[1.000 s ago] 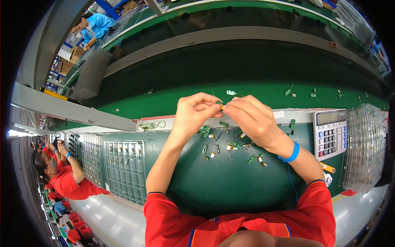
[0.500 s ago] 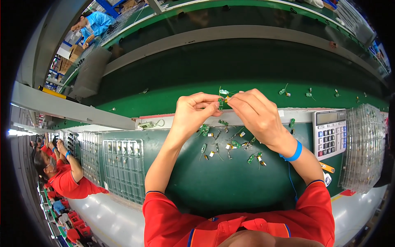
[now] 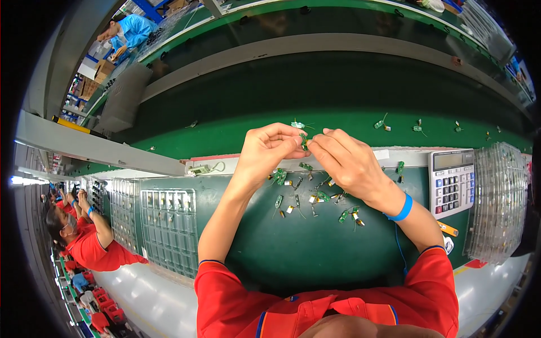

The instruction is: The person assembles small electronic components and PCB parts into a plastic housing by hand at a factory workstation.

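Note:
Between thumb and fingers, my left hand point(image 3: 269, 149) pinches a small green circuit board point(image 3: 304, 142) above the pale ledge. My right hand point(image 3: 348, 163) meets it from the right, its thumb and fingertips closed together at the board's edge; what they grip is too small to make out. A blue wrist strap point(image 3: 401, 207) with a thin cord is round my right wrist. Under and between my forearms, several loose green boards point(image 3: 322, 196) with wires and little metal parts lie on the green mat point(image 3: 270, 248).
A calculator point(image 3: 452, 183) and stacked clear trays point(image 3: 497, 203) stand at the right, an orange-yellow tool point(image 3: 448, 228) beside them. Clear compartment trays point(image 3: 169, 225) lie at the left. Beyond the ledge, a green conveyor belt point(image 3: 338, 135) carries spaced-out boards. A co-worker in red point(image 3: 93, 239) sits further left.
My right hand has shifted slightly left and down, closer to my left fingertips. The boards on the belt have moved a little to the left.

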`<state>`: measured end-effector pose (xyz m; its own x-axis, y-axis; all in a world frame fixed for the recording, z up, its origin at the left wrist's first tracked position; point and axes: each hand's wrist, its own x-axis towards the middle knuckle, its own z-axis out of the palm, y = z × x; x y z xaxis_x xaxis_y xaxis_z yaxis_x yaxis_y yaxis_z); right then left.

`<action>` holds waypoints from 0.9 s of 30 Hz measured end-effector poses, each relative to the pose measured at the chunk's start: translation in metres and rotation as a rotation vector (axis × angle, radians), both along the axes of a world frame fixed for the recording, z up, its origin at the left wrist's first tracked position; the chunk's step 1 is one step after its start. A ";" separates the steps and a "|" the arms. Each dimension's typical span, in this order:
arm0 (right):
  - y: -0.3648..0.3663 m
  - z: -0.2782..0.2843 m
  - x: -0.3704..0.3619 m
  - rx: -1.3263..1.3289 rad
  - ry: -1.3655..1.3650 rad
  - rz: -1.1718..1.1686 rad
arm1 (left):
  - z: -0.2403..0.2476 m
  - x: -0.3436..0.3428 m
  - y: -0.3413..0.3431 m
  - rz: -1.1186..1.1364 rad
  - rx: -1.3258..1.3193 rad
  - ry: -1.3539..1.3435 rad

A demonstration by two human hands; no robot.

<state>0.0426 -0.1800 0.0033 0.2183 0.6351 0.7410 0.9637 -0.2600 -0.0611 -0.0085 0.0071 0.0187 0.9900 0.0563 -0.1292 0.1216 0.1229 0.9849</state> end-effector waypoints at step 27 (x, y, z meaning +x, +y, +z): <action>0.003 0.011 -0.009 0.380 1.198 0.032 | 0.003 -0.009 -0.015 0.086 0.087 -0.161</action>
